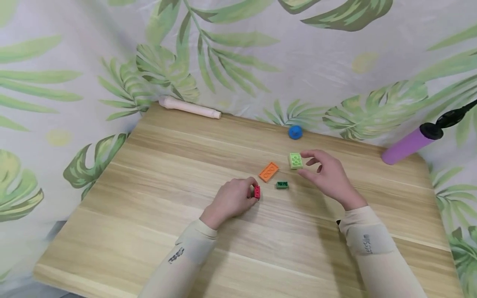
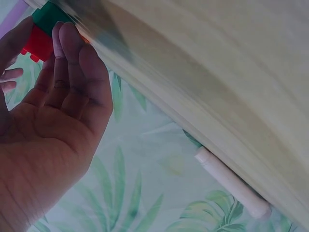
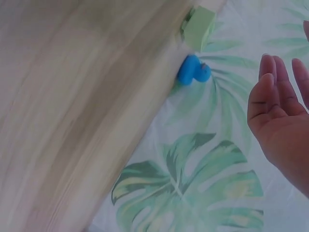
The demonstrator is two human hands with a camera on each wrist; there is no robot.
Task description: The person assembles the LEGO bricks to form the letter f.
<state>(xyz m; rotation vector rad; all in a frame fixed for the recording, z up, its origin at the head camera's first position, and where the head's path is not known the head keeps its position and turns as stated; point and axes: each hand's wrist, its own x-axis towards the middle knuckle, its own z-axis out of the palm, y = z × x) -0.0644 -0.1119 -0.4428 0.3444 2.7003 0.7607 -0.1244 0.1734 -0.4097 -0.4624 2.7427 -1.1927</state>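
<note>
Bricks (image 1: 268, 172), four | left grip (image 1: 232, 197) pinches one red brick (image 1: 257, 192) | right grip (image 1: 329, 176) parted, empty (one lime brick (image 1: 296, 161) beside)

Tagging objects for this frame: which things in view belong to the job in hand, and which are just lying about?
Likely the job:
- red brick, pinched by the left hand
- light green brick, beside the right hand
- orange brick and dark green brick, near both hands

Apparently lying about:
- blue object
- pale stick
- purple cylinder
</note>
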